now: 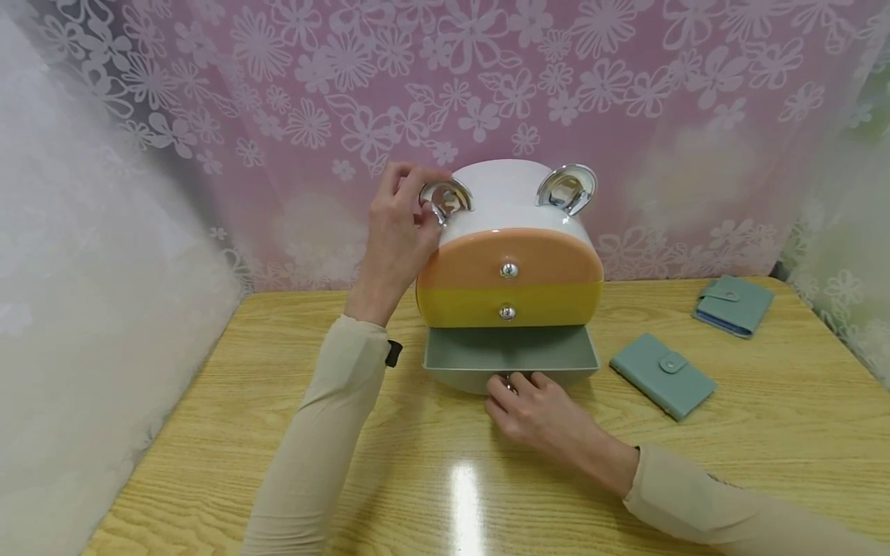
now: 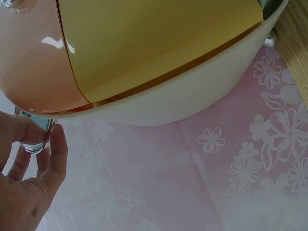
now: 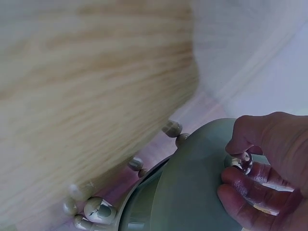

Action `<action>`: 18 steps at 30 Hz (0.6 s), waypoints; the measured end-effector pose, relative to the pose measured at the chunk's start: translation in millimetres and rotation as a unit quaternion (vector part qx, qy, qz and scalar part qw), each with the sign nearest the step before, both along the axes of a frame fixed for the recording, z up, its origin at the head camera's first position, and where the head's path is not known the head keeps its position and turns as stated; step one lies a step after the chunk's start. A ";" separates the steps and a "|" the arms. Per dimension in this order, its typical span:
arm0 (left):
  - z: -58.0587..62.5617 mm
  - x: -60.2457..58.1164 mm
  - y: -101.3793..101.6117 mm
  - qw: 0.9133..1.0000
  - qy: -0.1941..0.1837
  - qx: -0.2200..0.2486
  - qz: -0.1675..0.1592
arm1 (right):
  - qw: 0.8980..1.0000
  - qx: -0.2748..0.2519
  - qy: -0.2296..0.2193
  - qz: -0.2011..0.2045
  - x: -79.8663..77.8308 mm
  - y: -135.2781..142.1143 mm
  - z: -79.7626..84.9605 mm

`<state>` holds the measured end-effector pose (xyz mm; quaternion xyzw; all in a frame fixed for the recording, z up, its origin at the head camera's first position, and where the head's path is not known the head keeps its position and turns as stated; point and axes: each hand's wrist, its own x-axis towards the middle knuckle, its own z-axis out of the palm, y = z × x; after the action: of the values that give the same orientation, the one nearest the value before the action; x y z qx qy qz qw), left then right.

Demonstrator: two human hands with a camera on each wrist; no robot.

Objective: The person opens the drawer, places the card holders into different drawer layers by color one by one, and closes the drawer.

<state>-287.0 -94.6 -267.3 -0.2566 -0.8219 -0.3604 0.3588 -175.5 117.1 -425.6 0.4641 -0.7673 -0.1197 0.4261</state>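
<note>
A small white storage box with two silvery ears stands on the table, an orange drawer and a yellow drawer shut in its front. Below them the green bottom drawer is pulled out; its visible inside holds nothing. With thumb and fingers my left hand grips the left ear; the left wrist view shows the thumb on its near side. My right hand pinches the round silver knob on the green drawer's front.
Two green card wallets with snap straps lie to the right of the box, a nearer one and a farther one. A pink flowered curtain hangs right behind the wooden table.
</note>
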 end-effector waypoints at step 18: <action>-0.9 0.7 0.1 1.000 -0.004 0.002 0.001 | 1.000 -0.012 0.002 0.009 9.5 1.5 1.5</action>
<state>-286.3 -94.5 -268.2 -0.2541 -0.8227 -0.3625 0.3566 -166.0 118.6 -424.0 0.4659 -0.7635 -0.1073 0.4340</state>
